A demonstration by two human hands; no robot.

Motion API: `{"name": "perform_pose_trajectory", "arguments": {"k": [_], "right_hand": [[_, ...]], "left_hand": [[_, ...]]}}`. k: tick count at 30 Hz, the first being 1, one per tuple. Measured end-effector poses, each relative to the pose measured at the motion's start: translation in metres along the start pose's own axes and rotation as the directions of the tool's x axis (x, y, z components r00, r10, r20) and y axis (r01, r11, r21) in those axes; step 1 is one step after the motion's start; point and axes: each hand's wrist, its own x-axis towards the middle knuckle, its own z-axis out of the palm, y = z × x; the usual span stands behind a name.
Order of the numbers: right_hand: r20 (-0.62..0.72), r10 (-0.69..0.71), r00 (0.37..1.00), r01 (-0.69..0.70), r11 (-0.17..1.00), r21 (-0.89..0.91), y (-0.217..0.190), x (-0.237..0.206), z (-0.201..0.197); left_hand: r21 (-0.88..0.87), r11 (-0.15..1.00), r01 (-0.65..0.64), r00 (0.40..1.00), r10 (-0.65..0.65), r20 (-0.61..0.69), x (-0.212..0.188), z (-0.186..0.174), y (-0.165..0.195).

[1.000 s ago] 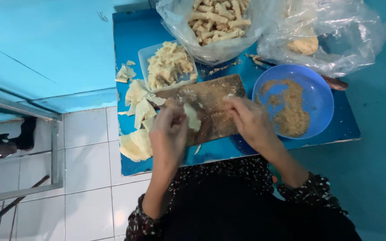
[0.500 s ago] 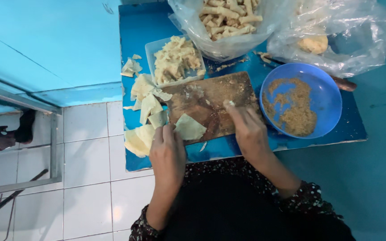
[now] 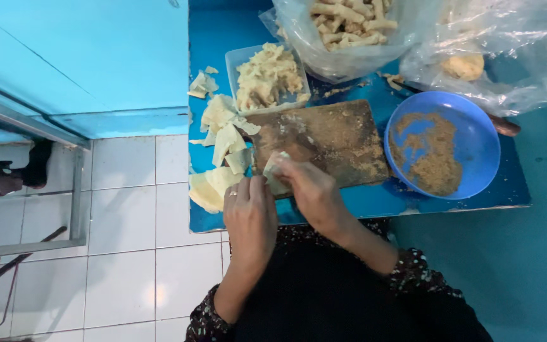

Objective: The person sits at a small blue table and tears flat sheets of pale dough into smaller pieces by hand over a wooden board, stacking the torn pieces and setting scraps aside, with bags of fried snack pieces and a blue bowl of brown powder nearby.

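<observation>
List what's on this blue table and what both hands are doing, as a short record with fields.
Left hand: beside the right, touching the pale wrapper
Right hand: pinching the wrapper at the board's near edge
Board: wooden, dusted with crumbs
Bowl: blue, holds brown crumbs
Tray: clear, full of pale filling
Wrapper pile: left of the board
Bags: clear, one holds rolled sticks
Table: blue

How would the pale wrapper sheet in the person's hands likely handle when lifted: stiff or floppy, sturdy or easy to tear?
Probably floppy: the wrapper sheet bends between the left hand and right hand. Likely light and thin, since the spare sheets lie curled and overlapping on the blue table. It may tear easily; those sheets show ragged edges.
</observation>
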Motion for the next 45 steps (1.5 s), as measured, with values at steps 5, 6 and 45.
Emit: {"name": "perform_pose_trajectory", "arguments": {"k": [5, 6, 45], "right_hand": [[-0.025, -0.164, 0.986, 0.159, 0.977, -0.138, -0.005, 0.008, -0.007], [-0.062, -0.096, 0.993, 0.085, 0.982, -0.166, -0.004, 0.01, -0.016], [-0.058, 0.107, 0.993, -0.107, 0.994, 0.002, -0.001, -0.003, 0.001]], "left_hand": [[-0.042, 0.999, 0.018, 1.0, -0.018, -0.017, 0.001, -0.002, -0.006], [-0.053, 0.998, 0.015, 1.0, -0.016, -0.014, 0.002, -0.002, -0.007], [-0.155, 0.987, 0.039, 0.998, -0.046, -0.045, -0.001, 0.0, -0.012]]}}
